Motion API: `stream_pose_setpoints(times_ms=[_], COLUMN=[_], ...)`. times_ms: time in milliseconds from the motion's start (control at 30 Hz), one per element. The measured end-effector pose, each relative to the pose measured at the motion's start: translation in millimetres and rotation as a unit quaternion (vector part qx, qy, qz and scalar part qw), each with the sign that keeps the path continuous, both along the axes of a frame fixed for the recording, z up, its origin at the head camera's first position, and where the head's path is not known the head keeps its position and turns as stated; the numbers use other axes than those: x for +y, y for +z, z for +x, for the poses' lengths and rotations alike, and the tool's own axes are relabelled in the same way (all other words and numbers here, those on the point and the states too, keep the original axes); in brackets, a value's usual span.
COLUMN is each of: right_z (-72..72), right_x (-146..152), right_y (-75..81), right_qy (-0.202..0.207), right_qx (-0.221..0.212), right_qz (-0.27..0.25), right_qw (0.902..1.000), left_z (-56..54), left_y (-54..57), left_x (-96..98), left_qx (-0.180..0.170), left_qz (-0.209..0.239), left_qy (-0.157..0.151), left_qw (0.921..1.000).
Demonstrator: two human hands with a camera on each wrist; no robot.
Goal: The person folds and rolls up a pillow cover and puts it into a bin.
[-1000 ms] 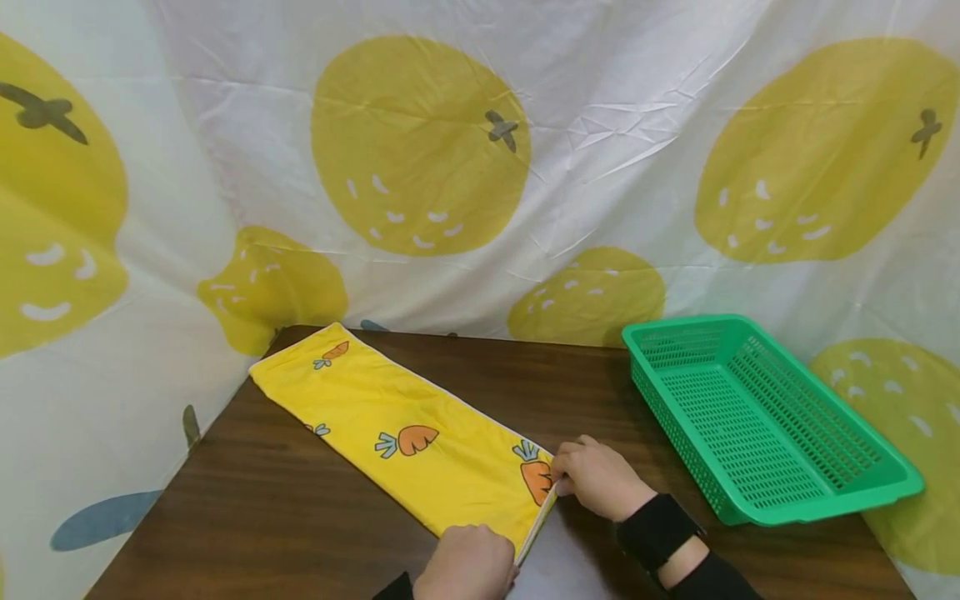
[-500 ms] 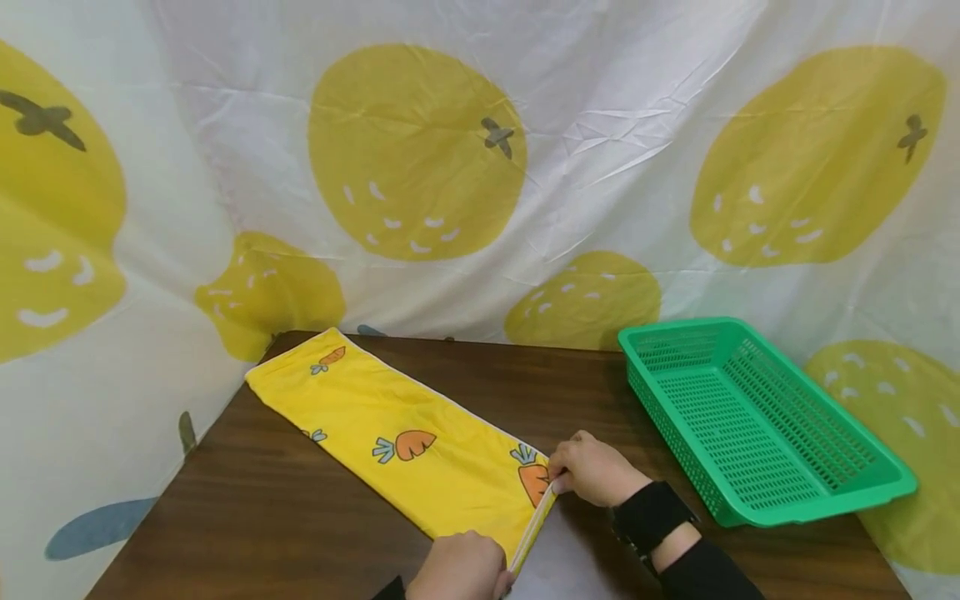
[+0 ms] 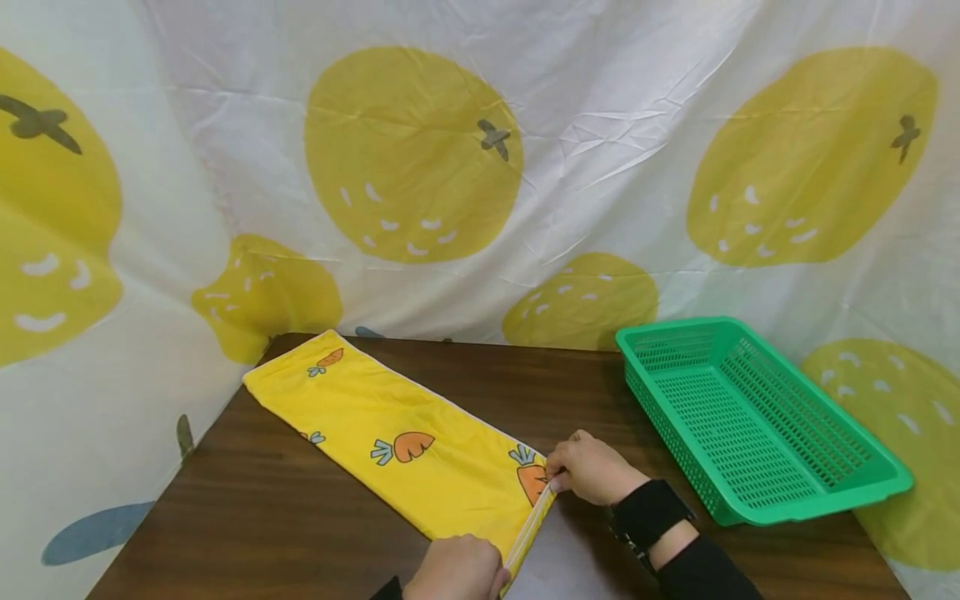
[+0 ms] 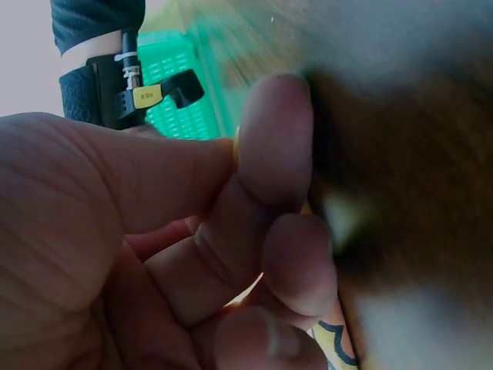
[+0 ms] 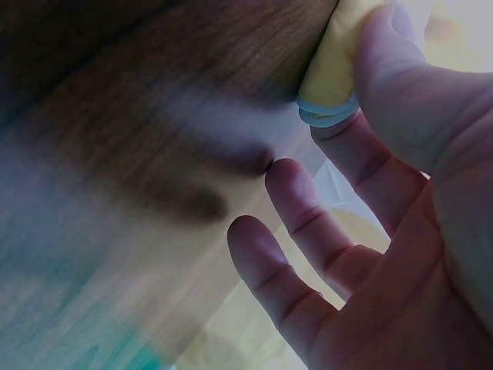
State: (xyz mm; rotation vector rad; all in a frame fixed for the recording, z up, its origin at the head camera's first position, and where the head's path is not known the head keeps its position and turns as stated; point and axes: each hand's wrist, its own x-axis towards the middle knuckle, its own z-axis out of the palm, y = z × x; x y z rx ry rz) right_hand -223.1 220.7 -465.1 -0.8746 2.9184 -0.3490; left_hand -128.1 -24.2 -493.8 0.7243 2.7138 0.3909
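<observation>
A yellow cloth with a carrot print lies folded in a long strip, slanting across the table from the far left toward the near middle. White trim runs along its borders. At the near corner of its short right end, my left hand pinches the edge; the lower part of that hand is cut off by the frame. My right hand pinches the other corner of the same end between thumb and index finger. In the right wrist view the folded edge shows between them, while the other fingers stand loosely extended.
A green plastic basket with perforated walls stands to the right of my right hand, nothing in it. Dark brown wood-grain table surrounds the cloth. A lemon-print curtain hangs behind and along the left side.
The cloth's right end has tipped up slightly, showing more of its white-trimmed edge between my hands. Both hands keep their grip. The whole view has shifted a little.
</observation>
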Motion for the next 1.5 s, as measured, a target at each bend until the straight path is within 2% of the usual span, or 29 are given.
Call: stream_pose_setpoints(times_ms=[67,133,233,400,467,533,600,667,767,867,1033,1300,1400,1500], right_z=[-0.8,-1.4,-1.7,-2.2,-2.4,-2.6,-2.7,-2.6,-2.0,-1.1,-0.4,0.8,-0.3,-2.0], right_x=[0,-1,-1,-2,-2,-2,-3,-4,-6,-7,-8,-13,-14,-13], right_y=[-0.7,-1.2,-1.4,-2.6,-2.7,-3.2,-3.5,-3.7,-3.7,-3.8,-4.4,-2.3,-2.6,-4.8], right_qy=[0.002,0.004,0.003,0.000,0.001,-0.003,-0.010,-0.019,-0.030,-0.039,-0.051,-0.071,-0.076,-0.069], right_qx=[0.006,0.009,0.010,0.013,0.016,0.015,0.009,0.002,-0.006,-0.009,-0.012,-0.015,-0.014,0.005], right_qz=[0.004,0.006,0.004,0.000,0.000,0.000,0.000,0.001,0.000,-0.005,-0.013,-0.004,-0.006,-0.004], right_qw=[1.0000,0.9999,0.9999,0.9999,0.9999,0.9999,0.9999,0.9998,0.9995,0.9992,0.9986,0.9974,0.9970,0.9976], left_z=[3.0,3.9,3.3,-0.7,-0.1,3.9,2.9,3.2,-0.7,0.3,0.7,4.1,4.3,4.7], left_y=[4.1,2.9,-3.7,-22.6,-19.9,-8.4,-12.4,-9.8,-21.0,-11.2,-5.7,3.3,6.6,11.0], left_x=[-0.8,-1.0,-1.1,-1.3,-1.4,-1.0,-0.8,-0.2,-0.1,-0.6,-0.8,-0.2,0.7,2.5], left_qx=[0.016,0.030,0.030,0.034,0.037,0.039,0.042,0.034,0.025,0.006,0.010,0.035,0.030,0.036], left_qz=[-0.001,0.000,0.000,0.013,0.012,0.008,0.004,0.002,0.008,0.016,0.010,0.001,-0.009,-0.016], left_qy=[-0.003,-0.003,0.001,0.008,0.008,0.009,0.010,0.013,0.013,0.010,0.000,-0.005,-0.002,0.010], left_qw=[0.9999,0.9996,0.9996,0.9993,0.9992,0.9992,0.9991,0.9993,0.9996,0.9998,0.9999,0.9994,0.9995,0.9992])
